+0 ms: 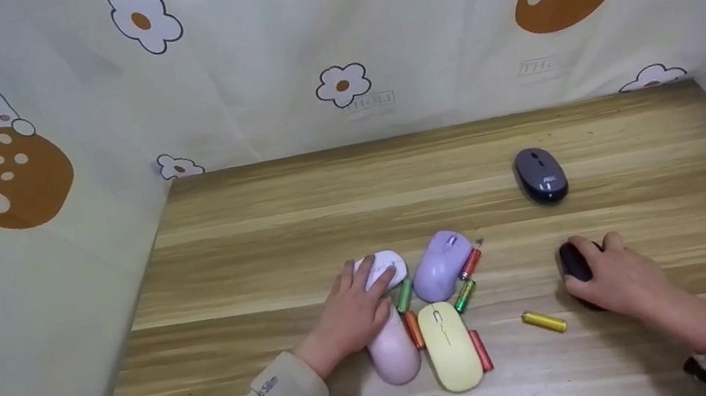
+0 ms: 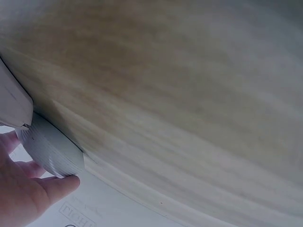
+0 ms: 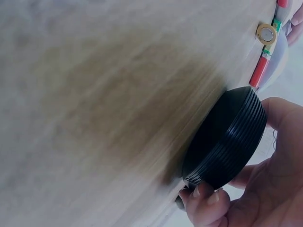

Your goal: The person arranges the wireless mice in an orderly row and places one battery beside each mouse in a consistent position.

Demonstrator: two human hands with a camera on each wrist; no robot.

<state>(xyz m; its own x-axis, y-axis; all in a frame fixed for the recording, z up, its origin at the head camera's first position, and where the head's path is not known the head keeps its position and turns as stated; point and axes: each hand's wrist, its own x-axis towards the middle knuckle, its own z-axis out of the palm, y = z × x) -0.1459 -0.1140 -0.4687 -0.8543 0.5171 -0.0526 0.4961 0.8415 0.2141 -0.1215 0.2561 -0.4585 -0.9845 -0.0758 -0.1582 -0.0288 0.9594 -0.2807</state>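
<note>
My left hand (image 1: 353,311) grips a white computer mouse (image 1: 387,269), its fingers spread over the top and sides. In the left wrist view, fingertips lie along the ribbed side of that white mouse (image 2: 54,149). A pink mouse (image 1: 395,354) sits just under the left thumb. Over on the right, my right hand (image 1: 624,275) holds a black mouse (image 1: 574,261) on the tabletop. The right wrist view shows its ribbed side (image 3: 232,142) between the thumb and the curled fingers.
A purple mouse (image 1: 440,265) and a yellow mouse (image 1: 452,349) stand beside the pink one. Green (image 1: 404,295), orange (image 1: 413,329) and red (image 1: 481,350) batteries lie among them. One yellow battery (image 1: 544,321) lies apart. Farther back is a dark grey mouse (image 1: 541,172).
</note>
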